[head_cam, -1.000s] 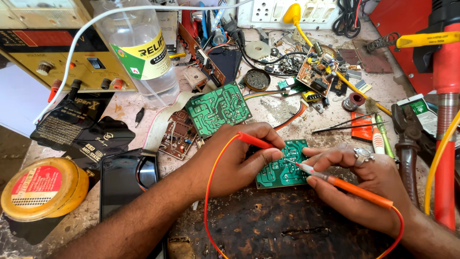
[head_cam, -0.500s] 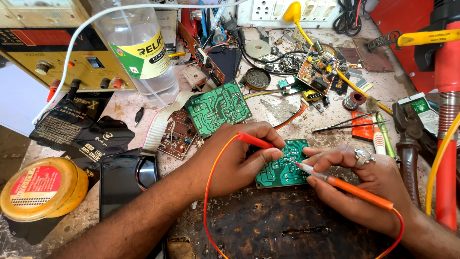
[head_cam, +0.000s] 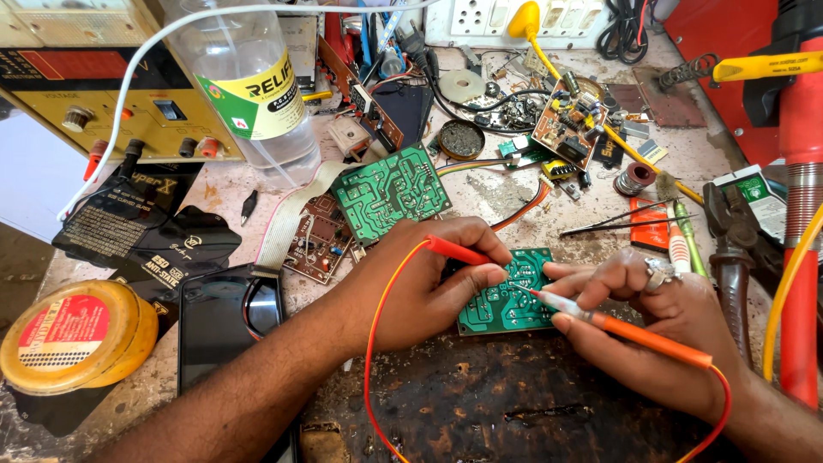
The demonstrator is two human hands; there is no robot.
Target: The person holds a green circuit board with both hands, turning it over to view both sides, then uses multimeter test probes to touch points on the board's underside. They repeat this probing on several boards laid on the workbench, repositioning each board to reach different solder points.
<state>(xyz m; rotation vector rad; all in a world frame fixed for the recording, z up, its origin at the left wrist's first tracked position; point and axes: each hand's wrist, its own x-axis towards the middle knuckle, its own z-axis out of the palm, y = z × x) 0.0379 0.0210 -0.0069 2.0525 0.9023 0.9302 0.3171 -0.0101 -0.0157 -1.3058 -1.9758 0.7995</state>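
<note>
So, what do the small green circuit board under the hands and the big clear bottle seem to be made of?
Small green circuit board: probably rigid laminate with a green coating, since pale solder tracks shine on its flat face. Big clear bottle: likely thin clear plastic, see-through, glossy, with a paper-like label.

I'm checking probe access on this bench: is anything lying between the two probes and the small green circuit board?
Nothing visible. The left hand holds the red probe at the green circuit board, and the right hand touches the orange probe tip to it.
</note>
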